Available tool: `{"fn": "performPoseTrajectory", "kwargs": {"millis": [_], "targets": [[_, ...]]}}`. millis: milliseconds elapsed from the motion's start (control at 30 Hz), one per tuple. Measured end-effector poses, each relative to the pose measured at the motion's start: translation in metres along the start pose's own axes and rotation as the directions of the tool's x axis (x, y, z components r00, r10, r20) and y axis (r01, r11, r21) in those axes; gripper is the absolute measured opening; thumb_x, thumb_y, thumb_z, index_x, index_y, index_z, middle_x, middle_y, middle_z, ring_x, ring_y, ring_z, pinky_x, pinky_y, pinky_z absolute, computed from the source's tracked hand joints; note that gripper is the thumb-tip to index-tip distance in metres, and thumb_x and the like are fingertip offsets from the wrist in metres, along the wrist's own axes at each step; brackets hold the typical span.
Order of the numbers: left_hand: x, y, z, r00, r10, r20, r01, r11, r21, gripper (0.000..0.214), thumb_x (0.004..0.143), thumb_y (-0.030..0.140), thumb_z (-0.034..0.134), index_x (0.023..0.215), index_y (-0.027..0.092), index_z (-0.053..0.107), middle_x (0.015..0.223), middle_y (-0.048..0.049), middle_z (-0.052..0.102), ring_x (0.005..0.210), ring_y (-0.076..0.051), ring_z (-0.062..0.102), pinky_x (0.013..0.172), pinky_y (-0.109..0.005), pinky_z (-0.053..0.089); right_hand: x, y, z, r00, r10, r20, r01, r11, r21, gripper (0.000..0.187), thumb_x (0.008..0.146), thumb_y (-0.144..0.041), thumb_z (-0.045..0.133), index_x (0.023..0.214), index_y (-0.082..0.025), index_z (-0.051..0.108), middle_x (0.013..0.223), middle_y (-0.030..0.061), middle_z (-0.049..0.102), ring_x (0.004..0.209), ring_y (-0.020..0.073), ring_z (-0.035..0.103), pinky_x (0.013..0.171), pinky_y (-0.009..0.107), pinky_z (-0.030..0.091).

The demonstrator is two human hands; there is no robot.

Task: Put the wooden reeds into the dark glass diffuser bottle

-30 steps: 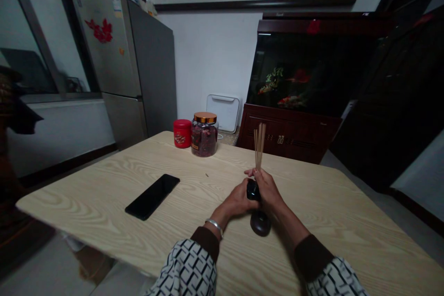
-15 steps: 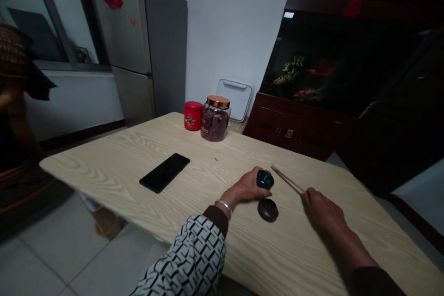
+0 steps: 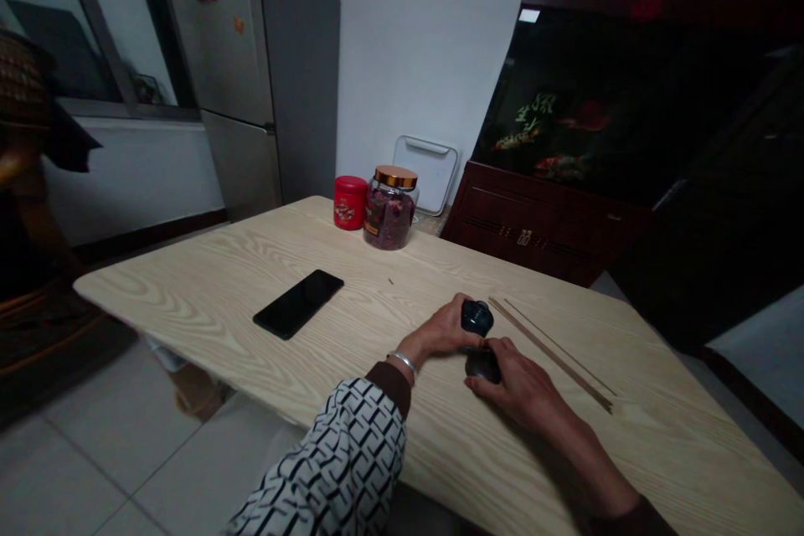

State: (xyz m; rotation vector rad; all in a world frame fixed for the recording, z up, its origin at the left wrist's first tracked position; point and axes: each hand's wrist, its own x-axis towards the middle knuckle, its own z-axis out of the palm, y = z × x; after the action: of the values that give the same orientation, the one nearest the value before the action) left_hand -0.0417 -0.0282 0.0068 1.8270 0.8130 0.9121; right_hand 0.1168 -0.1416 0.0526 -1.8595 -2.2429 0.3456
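- A small dark pot (image 3: pixel 477 316) is clasped by the left hand (image 3: pixel 443 331), with the fingers curled round its near side; the pot stands upright on the surface (image 3: pixel 207 285).
- A dark lid (image 3: pixel 482 363) lies on the surface just in front of the pot, touching or nearly touching it.
- The lid is covered by the fingers of the right hand (image 3: pixel 518 385), which is laid flat over it with the thumb at its near edge; whether the lid is gripped or only touched cannot be told.
- A bundle of thin sticks (image 3: pixel 553 354) lies flat on the surface to the right of the pot, slanting towards the near right; it is touched by neither hand.
- A bracelet (image 3: pixel 402 362) is worn on the left wrist.
- A black phone (image 3: pixel 298 304) lies face up to the left, well apart from the hands.
- At the far edge a jar (image 3: pixel 390 209) with a gold lid is set just beside a red tin (image 3: pixel 350 202).
- Behind the surface, a fridge (image 3: pixel 251 67) and a fish tank (image 3: pixel 584 117) are seen.
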Motion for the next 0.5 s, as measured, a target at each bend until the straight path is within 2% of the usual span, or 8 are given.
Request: {"fn": "performPoseTrajectory", "kwargs": {"millis": [100,167,200,267,333,367,433,500], "targets": [[-0.001,-0.001,-0.001,1.000,-0.013,-0.006,0.013,1.000,0.017,0.077,0.058,0.040,0.086,0.122,0.017,0.049,0.106,-0.0074,0.062,0.094,-0.023,0.059,0.078,-0.032,0.046,-0.003,0.012,-0.010,1.000,-0.019,0.011,0.016,0.983,0.182,0.042,0.078,-0.040,0.065,0.115,-0.022,0.059,0.108,0.0071,0.062,0.096,0.0249,0.063,0.084,0.038,0.048],[0.000,-0.001,-0.001,1.000,-0.024,-0.002,0.024,1.000,0.003,0.078,0.057,0.041,0.086,0.121,0.017,0.049,0.105,-0.0074,0.062,0.094,-0.023,0.059,0.077,-0.031,0.046,-0.004,0.020,-0.028,0.999,-0.035,0.012,0.027,0.919,0.394,0.046,0.078,-0.039,0.067,0.121,-0.025,0.057,0.107,0.0053,0.063,0.096,0.0233,0.063,0.084,0.037,0.050],[0.000,-0.001,-0.001,1.000,-0.029,0.000,0.029,1.000,-0.008,0.078,0.057,0.042,0.086,0.120,0.017,0.049,0.104,-0.0073,0.062,0.093,-0.023,0.059,0.077,-0.031,0.046,-0.002,0.021,-0.038,0.999,-0.033,-0.011,0.034,0.859,0.511,0.048,0.079,-0.040,0.068,0.124,-0.026,0.055,0.107,0.0050,0.063,0.097,0.0228,0.063,0.084,0.037,0.051],[-0.001,0.000,-0.001,1.000,-0.031,0.006,0.031,0.999,-0.024,0.077,0.057,0.042,0.086,0.120,0.017,0.050,0.103,-0.0067,0.062,0.093,-0.022,0.059,0.077,-0.031,0.046,0.009,0.018,-0.055,0.994,0.003,-0.108,0.077,0.688,0.722,0.050,0.081,-0.042,0.069,0.126,-0.027,0.054,0.107,0.0044,0.062,0.098,0.0218,0.063,0.086,0.037,0.052],[-0.001,0.001,-0.002,1.000,-0.031,0.003,0.031,0.999,-0.032,0.075,0.058,0.039,0.085,0.120,0.018,0.050,0.103,-0.0060,0.062,0.092,-0.021,0.058,0.077,-0.031,0.046,0.028,0.010,-0.061,0.967,0.085,-0.238,0.163,0.513,0.843,0.047,0.078,-0.044,0.073,0.118,-0.028,0.055,0.106,0.0028,0.063,0.098,0.0204,0.064,0.090,0.038,0.053],[-0.002,0.001,-0.002,1.000,-0.030,-0.001,0.029,0.999,-0.037,0.074,0.058,0.039,0.085,0.120,0.018,0.050,0.103,-0.0059,0.062,0.092,-0.020,0.058,0.077,-0.031,0.046,0.039,0.006,-0.060,0.945,0.132,-0.299,0.208,0.464,0.861,0.046,0.075,-0.044,0.076,0.112,-0.027,0.056,0.104,0.0019,0.063,0.097,0.0196,0.065,0.091,0.038,0.053],[-0.002,0.000,-0.001,1.000,-0.020,-0.008,0.020,0.999,-0.044,0.073,0.058,0.040,0.085,0.119,0.018,0.051,0.102,-0.0059,0.061,0.091,-0.020,0.057,0.077,-0.031,0.046,0.062,-0.001,-0.052,0.896,0.201,-0.395,0.266,0.468,0.843,0.047,0.069,-0.046,0.081,0.102,-0.024,0.056,0.101,0.0017,0.065,0.094,0.0189,0.065,0.090,0.039,0.053],[-0.001,-0.001,-0.001,1.000,-0.007,-0.015,0.006,0.999,-0.040,0.071,0.058,0.042,0.086,0.115,0.017,0.052,0.101,-0.0061,0.061,0.090,-0.020,0.057,0.076,-0.031,0.046,0.079,-0.002,-0.038,0.868,0.211,-0.449,0.280,0.538,0.795,0.050,0.065,-0.049,0.084,0.096,-0.022,0.056,0.099,0.0033,0.066,0.092,0.0194,0.065,0.089,0.040,0.054]]}}
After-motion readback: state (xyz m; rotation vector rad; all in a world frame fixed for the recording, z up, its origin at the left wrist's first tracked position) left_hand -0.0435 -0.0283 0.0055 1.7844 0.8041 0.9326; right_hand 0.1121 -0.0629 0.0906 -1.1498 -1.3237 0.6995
